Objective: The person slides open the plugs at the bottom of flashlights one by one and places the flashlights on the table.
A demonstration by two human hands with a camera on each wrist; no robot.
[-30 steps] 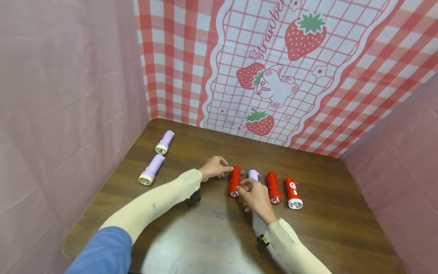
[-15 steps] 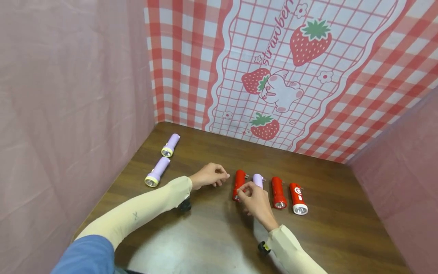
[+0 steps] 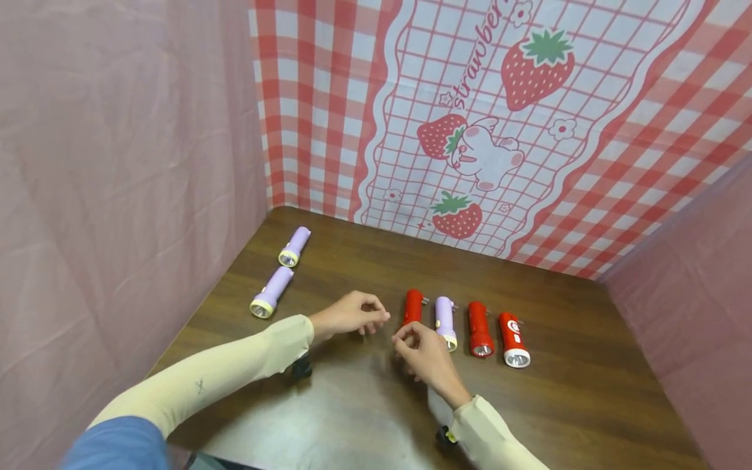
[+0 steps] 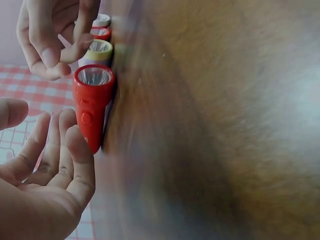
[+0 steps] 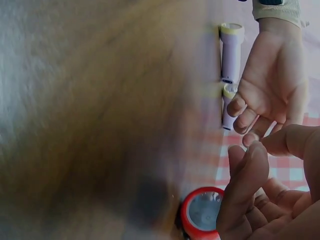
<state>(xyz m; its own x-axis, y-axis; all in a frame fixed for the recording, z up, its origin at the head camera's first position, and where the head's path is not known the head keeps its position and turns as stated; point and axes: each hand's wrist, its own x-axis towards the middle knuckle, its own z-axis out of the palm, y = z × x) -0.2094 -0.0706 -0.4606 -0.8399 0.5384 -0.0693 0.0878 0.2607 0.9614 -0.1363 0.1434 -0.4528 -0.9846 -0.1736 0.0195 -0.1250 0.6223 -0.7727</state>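
My left hand (image 3: pixel 351 314) hovers left of the row of flashlights, fingers relaxed and nothing in its grasp. My right hand (image 3: pixel 427 358) is in front of the row, fingers loosely curled, thumb and index tips close together around nothing visible. It partly covers the nearest red flashlight (image 3: pixel 414 304), whose lens shows in the left wrist view. Rightward from it lie a lilac flashlight (image 3: pixel 444 318) with a yellow rim, a second red flashlight (image 3: pixel 479 328) and a red flashlight with a white head (image 3: pixel 514 341). All their lenses point toward me.
Two more lilac flashlights (image 3: pixel 273 292) lie at the table's left side, one behind the other. The wooden table (image 3: pixel 352 418) is bounded by a pink curtain (image 3: pixel 135 163) on the left, a checked strawberry cloth (image 3: pixel 320 111) behind and pink fabric on the right.
My left hand has drawn away from the nearest red flashlight, leftward and toward me. My right hand has pulled back slightly, uncovering more of the lilac flashlight. The flashlights stay in place.
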